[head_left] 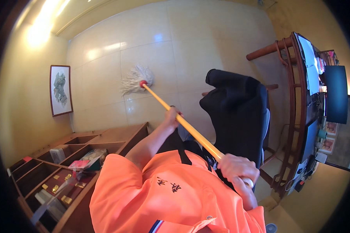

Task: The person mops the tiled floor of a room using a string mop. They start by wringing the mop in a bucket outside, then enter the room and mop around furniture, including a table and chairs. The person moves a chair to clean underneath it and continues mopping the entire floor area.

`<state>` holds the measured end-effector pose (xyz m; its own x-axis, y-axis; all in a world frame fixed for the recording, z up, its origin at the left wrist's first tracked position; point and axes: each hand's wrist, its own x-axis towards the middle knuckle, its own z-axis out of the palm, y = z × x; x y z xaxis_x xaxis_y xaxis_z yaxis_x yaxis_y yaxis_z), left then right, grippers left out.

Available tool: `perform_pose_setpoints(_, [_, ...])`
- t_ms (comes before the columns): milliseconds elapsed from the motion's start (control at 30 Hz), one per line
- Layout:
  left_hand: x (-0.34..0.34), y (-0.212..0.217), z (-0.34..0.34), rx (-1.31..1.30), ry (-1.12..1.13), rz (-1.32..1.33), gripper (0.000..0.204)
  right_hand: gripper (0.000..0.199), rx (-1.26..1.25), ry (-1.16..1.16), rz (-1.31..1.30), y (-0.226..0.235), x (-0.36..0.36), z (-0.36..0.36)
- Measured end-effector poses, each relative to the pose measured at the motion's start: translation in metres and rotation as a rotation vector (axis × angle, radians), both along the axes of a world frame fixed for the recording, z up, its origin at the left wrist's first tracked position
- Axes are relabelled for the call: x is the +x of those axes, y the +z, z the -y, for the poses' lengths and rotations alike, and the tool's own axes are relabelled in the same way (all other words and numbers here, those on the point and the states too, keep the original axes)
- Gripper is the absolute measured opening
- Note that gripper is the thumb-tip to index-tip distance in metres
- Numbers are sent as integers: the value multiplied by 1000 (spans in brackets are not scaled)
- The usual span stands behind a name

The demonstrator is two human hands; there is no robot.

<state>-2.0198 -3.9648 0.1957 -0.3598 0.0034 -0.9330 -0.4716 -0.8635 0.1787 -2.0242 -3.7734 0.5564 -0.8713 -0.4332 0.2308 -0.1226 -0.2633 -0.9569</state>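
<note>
A string mop with a yellow handle (198, 136) slants from my lower right up to the far left. Its pale mop head (138, 79), joined by a red collar, rests spread on the tiled floor (147, 50). My left hand (172, 116) is wrapped round the handle partway down. Higher up, close to the handle's top end, my right hand (238, 169) grips it; the pale end pokes out past the fingers.
To the right stands a chair draped with a black garment (239, 105). Beyond it is a wooden desk (293, 77) with a monitor (335, 94) and papers. A compartmented wooden cabinet (120, 136) stands at left, under a framed picture (61, 90) on the wall.
</note>
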Motion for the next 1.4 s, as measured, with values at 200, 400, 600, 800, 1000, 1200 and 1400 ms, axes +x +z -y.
perform_pose_setpoints(200, [46, 92, -135, 167, -196, -53, 4, 5, 117, -173, -116, 51, 82, -80])
perform_pose_setpoints(400, [108, 113, -224, 203, -396, -48, 5, 8, 95, -65, -253, 69, 151, -144])
perform_pose_setpoints(600, [148, 102, -206, 149, -244, -71, 2, 16, -80, -123, -233, 45, 181, -162])
perform_pose_setpoints(800, [189, 59, -116, -61, -220, -17, 8, 13, -159, -2, -93, 3, 188, -122])
perform_pose_setpoints(1000, [240, 46, -74, -114, -17, 27, 7, 11, -174, -2, 23, -24, 222, -94])
perform_pose_setpoints(1200, [265, 73, -146, -158, -161, 35, 4, 15, -9, -248, 6, 5, 283, -130])
perform_pose_setpoints(1400, [284, 115, -235, 38, -325, -52, 7, 15, 201, -426, -90, 60, 348, -151])
